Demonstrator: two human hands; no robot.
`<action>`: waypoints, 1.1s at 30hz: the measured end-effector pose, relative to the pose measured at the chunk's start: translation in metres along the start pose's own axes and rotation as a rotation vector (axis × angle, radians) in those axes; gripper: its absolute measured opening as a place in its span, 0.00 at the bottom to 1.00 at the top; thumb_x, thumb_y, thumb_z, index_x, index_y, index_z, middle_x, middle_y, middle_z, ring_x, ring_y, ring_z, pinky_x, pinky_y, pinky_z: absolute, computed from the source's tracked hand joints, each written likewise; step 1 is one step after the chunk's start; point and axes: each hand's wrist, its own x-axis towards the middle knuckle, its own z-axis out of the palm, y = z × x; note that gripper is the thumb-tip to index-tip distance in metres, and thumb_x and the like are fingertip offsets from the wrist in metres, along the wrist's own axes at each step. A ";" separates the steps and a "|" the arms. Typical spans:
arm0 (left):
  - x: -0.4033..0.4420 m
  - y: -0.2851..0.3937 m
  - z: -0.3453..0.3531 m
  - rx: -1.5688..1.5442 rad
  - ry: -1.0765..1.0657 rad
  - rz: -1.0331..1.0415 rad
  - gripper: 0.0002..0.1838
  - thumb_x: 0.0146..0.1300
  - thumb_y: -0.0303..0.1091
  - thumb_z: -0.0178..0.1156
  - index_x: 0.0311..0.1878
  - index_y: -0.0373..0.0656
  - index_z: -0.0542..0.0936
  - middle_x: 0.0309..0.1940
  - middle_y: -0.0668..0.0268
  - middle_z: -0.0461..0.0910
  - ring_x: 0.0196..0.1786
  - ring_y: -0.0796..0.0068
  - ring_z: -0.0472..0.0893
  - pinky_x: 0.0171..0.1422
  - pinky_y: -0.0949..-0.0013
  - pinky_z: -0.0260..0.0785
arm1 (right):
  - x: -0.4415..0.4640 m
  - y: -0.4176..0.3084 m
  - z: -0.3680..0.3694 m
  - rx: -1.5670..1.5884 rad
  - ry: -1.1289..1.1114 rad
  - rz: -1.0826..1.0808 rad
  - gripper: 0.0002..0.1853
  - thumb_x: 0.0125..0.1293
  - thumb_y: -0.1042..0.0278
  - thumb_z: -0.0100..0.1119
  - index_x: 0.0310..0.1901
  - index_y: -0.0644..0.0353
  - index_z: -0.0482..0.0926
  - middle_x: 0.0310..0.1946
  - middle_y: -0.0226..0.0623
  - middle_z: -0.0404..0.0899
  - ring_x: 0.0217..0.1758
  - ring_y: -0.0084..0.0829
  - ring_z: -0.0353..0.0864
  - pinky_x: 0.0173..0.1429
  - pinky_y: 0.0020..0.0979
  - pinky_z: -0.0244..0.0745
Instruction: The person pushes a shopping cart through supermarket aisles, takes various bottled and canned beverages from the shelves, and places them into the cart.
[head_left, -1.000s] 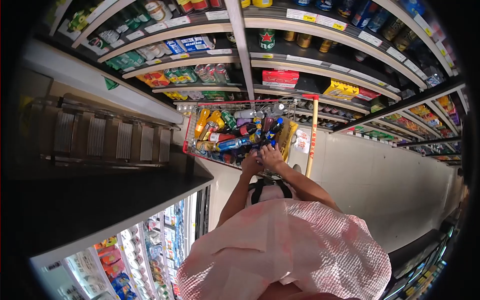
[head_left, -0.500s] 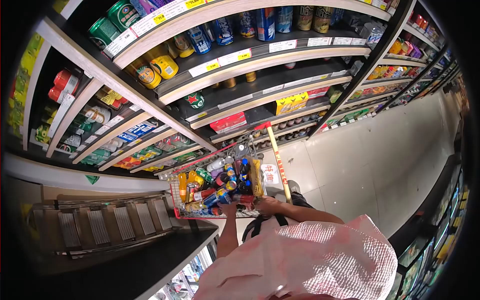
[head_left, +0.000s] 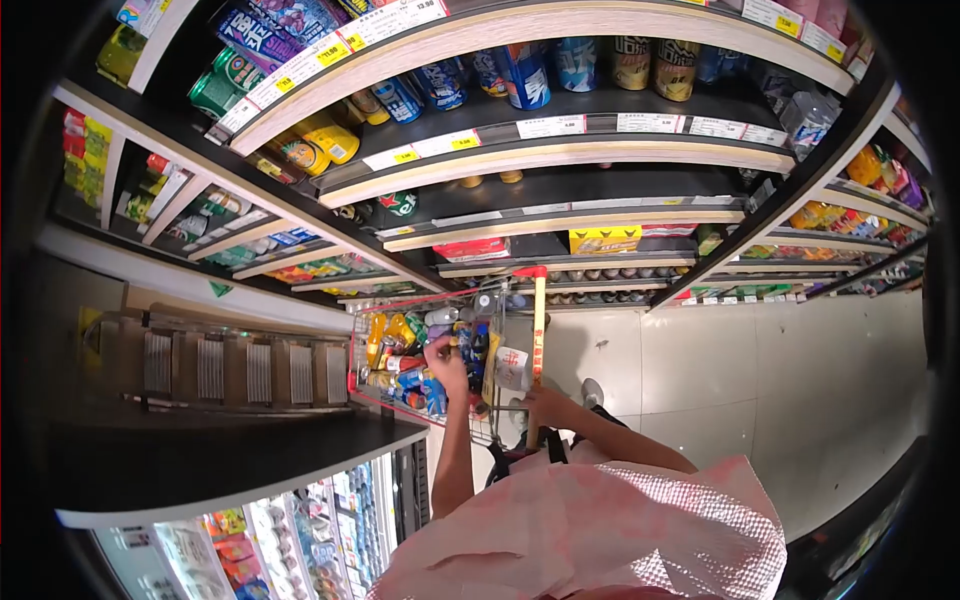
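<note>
A wire shopping cart with red edges (head_left: pixel 351 352) stands in front of me, filled with bottles and cans. My left hand (head_left: pixel 446 364) is over the bottles inside it, its fingers bent together at something too small to make out. An orange bottle (head_left: pixel 376 340) lies at the cart's far left end, beside other yellow and orange ones. Blue cans (head_left: pixel 412 378) lie just left of my left wrist. My right hand (head_left: pixel 546 408) is closed around the near part of the cart's yellow handle (head_left: pixel 539 330). A white sign (head_left: pixel 512 368) hangs beside the handle.
Drink shelves (head_left: pixel 560 170) rise beyond the cart, with cans and boxes. At the left lies a metal stepped rack (head_left: pixel 210 370). A lit cooler (head_left: pixel 275 530) is at the lower left. Tiled floor (head_left: pixel 700 370) extends to the right, with my shoe (head_left: pixel 592 389) on it.
My left hand has moved forward, from the cart's near side to over the bottles. My right hand has moved from the cart's near edge onto the handle. The view has turned.
</note>
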 end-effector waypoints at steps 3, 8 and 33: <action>0.059 0.195 0.056 -0.049 0.000 0.456 0.18 0.56 0.12 0.60 0.49 0.39 0.79 0.50 0.63 0.78 0.51 0.70 0.77 0.56 0.68 0.72 | -0.020 -0.007 -0.024 0.023 -0.048 -0.032 0.09 0.67 0.69 0.59 0.48 0.54 0.83 0.55 0.35 0.79 0.69 0.34 0.75 0.70 0.55 0.71; 0.143 0.414 0.133 -0.136 0.062 0.826 0.19 0.62 0.27 0.67 0.56 0.37 0.78 0.54 0.56 0.79 0.54 0.60 0.79 0.62 0.61 0.71 | -0.038 0.000 -0.025 0.060 -0.201 0.019 0.17 0.70 0.64 0.58 0.59 0.53 0.79 0.73 0.31 0.68 0.80 0.31 0.64 0.75 0.66 0.63; 0.186 0.409 0.124 -1.081 0.250 0.403 0.39 0.56 0.15 0.77 0.69 0.36 0.69 0.59 0.60 0.79 0.59 0.69 0.82 0.64 0.63 0.78 | -0.006 -0.007 -0.104 0.467 0.117 0.095 0.09 0.74 0.69 0.58 0.49 0.64 0.83 0.41 0.45 0.86 0.41 0.49 0.87 0.49 0.43 0.82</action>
